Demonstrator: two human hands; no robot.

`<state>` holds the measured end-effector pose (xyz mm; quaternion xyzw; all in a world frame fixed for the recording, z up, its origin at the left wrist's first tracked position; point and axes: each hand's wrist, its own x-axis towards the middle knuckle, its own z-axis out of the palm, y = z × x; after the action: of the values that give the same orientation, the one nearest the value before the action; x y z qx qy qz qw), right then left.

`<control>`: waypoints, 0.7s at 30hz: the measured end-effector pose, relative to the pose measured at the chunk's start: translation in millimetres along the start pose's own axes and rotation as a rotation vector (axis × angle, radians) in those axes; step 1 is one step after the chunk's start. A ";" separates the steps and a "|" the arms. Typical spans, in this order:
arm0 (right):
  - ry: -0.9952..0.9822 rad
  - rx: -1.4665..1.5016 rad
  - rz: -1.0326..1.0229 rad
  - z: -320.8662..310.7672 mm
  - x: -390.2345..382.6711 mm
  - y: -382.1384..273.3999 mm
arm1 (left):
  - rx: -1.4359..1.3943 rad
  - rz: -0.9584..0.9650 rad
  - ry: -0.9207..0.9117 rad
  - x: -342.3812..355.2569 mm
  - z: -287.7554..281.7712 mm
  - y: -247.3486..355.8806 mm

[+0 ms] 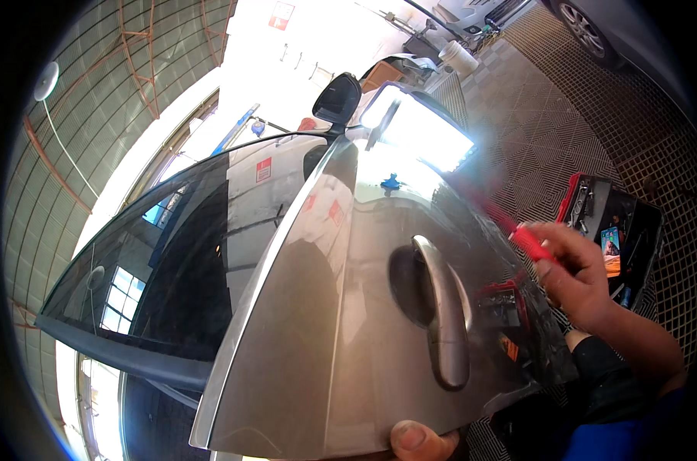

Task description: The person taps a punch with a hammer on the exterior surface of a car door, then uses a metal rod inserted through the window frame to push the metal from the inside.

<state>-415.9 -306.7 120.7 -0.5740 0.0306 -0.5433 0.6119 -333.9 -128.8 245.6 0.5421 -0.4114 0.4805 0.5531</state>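
Observation:
A bronze car door (294, 361) fills the middle, with a pull handle (448, 338), a dark window (172, 284) and a black mirror (337, 100). A small blue tab (390, 183) stands on its panel below a bright light panel (417, 131). My right hand (575, 273), right of the door handle, grips a red-handled tool (531, 242); its far end is blurred over the panel, so contact is unclear. My left hand (425, 439) holds the door's edge at the bottom, thumb on top, other fingers hidden.
An open toolbox (640, 223) with a phone (612, 250) lies on the tiled floor (533, 115) at right. A grey car (632, 54) stands at upper right. Near the back wall are a white bucket (458, 58) and equipment.

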 end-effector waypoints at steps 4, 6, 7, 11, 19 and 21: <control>0.051 0.056 0.098 -1.2 -2.1 0.5 | -0.002 -0.003 -0.001 0.4 1.2 0.3; 0.065 0.160 0.163 -1.1 -3.2 1.0 | -0.001 0.000 0.000 0.5 0.9 0.8; 0.048 0.206 0.084 -0.4 -2.1 2.5 | 0.002 -0.001 0.001 0.4 0.8 1.1; -0.034 -0.065 -0.083 1.1 -0.5 3.8 | -0.002 0.004 0.005 1.0 0.9 2.0; -0.063 -0.041 0.033 -3.7 -1.9 -6.6 | -0.025 -0.009 0.036 5.0 -3.5 8.5; 0.007 0.060 0.156 -4.8 -1.6 -9.5 | -0.042 -0.019 0.034 6.0 -5.6 11.4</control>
<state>-425.7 -306.4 125.1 -0.5494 0.0610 -0.4966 0.6692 -344.1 -123.2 253.4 0.5258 -0.4070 0.4757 0.5759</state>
